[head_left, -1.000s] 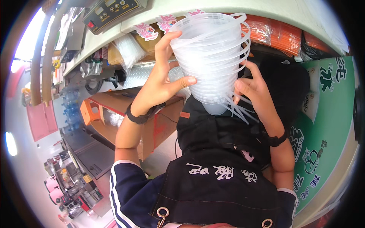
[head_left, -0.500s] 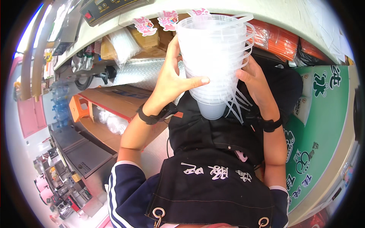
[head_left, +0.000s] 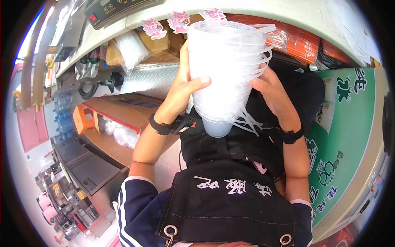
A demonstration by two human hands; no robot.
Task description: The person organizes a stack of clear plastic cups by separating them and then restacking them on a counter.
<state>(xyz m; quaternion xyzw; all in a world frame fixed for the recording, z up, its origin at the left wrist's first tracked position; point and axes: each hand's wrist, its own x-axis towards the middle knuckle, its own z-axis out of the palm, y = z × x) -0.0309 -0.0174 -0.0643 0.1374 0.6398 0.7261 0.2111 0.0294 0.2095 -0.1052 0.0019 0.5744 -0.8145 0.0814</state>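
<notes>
Pale counter across the far side. Green panel to the person's right. Cardboard box on the left, orange stool beside it. Black apron on the person. Stack of clear buckets, nested, held between both hands in front of the body: wide mouth toward the counter, narrow base toward the apron. Left hand: thumb laid across the near wall, fingers spread away from it around the left side, tips hidden. Right hand: thumb against the right side by the handles, fingers bent behind, partly hidden; cannot tell whether they pinch a handle. Pink stickers along the counter edge.
</notes>
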